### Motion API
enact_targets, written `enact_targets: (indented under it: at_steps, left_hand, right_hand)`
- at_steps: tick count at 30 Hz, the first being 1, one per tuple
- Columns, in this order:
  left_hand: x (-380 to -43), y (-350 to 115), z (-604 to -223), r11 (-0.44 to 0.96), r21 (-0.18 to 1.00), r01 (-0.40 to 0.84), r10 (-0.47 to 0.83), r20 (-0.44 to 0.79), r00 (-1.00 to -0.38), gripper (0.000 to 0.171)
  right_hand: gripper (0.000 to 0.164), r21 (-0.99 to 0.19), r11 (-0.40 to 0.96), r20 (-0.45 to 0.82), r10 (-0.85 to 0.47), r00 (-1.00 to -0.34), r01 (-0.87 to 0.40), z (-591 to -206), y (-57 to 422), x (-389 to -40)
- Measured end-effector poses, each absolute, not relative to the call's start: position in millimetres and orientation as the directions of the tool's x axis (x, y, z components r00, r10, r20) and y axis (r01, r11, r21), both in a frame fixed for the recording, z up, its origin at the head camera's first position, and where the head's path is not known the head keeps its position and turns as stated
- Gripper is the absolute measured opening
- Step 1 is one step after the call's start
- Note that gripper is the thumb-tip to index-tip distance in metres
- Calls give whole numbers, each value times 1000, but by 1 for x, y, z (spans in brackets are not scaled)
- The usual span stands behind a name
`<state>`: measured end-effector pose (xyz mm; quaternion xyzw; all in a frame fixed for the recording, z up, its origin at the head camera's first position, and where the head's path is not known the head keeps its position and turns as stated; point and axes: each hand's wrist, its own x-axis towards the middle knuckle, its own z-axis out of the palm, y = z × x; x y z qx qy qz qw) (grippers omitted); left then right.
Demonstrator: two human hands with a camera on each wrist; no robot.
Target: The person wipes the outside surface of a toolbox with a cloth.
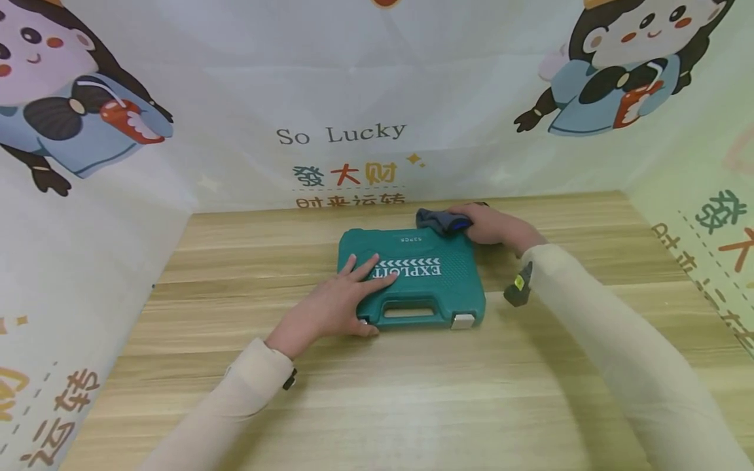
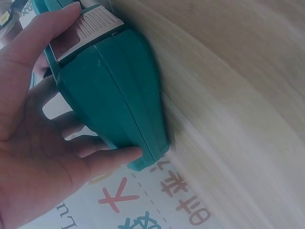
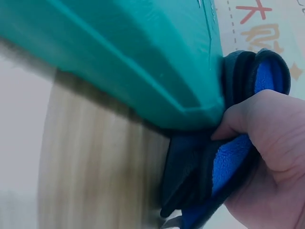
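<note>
While the case (image 1: 421, 288) lies flat on the bench (image 1: 235, 281), handle (image 1: 409, 324) side toward the person, left hand (image 1: 338, 302) rests on its left part: fingers apart and extended, thumb by the left latch (image 2: 95, 25). Right hand (image 1: 490, 224) clamped on a bunched cloth (image 1: 437, 220), dark with blue inside, against the case's far right corner. Right latch (image 1: 463, 321) uncovered. Printed backdrop (image 1: 353, 85) behind.

Soft glare pales the tabletop (image 1: 406, 399); the right wrist view blurs.
</note>
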<state>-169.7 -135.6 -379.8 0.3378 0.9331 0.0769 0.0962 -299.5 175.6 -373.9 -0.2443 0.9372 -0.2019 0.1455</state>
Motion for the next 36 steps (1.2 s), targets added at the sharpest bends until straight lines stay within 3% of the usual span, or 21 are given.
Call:
enact_targets:
  at_steps: [7,18,36]
  left_hand:
    - [-171,-137,-381,764,196,615,642,-129,-756,92]
    - [-169,-138,-381,757,192,624,649,-116,-752,92]
    - [-170,-137,-381,754,189,630,653,-110,-749,93]
  right_hand:
    - [53,-496,742,-99,-564,-820,-451,-383,187,-294]
    - [52,-544,734,-72,-524,-848,-407,-396,192,-279]
    - [52,-531,746,-24,-487,-873,-402,-405,199,-263]
